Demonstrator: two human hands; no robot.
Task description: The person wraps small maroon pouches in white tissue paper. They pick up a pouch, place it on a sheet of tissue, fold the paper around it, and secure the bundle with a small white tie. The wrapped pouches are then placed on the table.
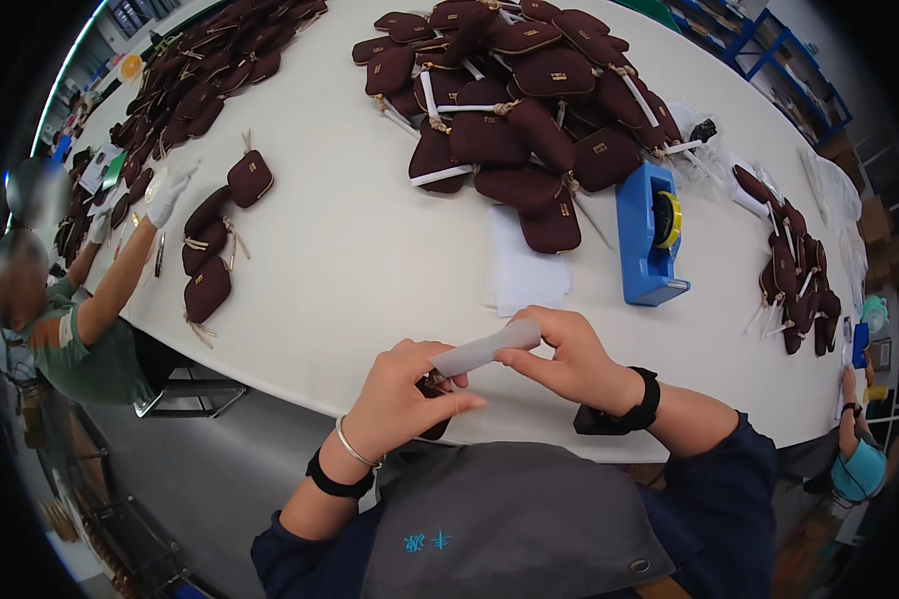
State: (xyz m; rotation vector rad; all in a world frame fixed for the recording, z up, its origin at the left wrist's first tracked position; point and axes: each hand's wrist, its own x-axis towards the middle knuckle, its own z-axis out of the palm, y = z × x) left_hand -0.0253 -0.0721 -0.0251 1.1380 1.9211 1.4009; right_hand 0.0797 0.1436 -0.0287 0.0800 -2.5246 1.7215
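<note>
Just above the table's near edge, a white strip of thin paper or foam sheet [481, 350] is stretched between my two hands. My left hand [392, 391] grips its left end, and a dark maroon pouch [435, 430] shows partly beneath that hand, mostly hidden by my fingers. The strip's right end is pinched between thumb and fingers of my right hand [574, 361]. Beyond my hands lies a stack of white sheets [529, 275]. A blue tape dispenser [641, 240] with a yellow roll stands to its right.
A large heap of maroon zip pouches [509, 100], many with white-wrapped straps, covers the far middle. Smaller pouch groups lie left [208, 285] and right [797, 270]. A gloved co-worker [100, 309] reaches over the table at left. Another person [857, 464] is at far right.
</note>
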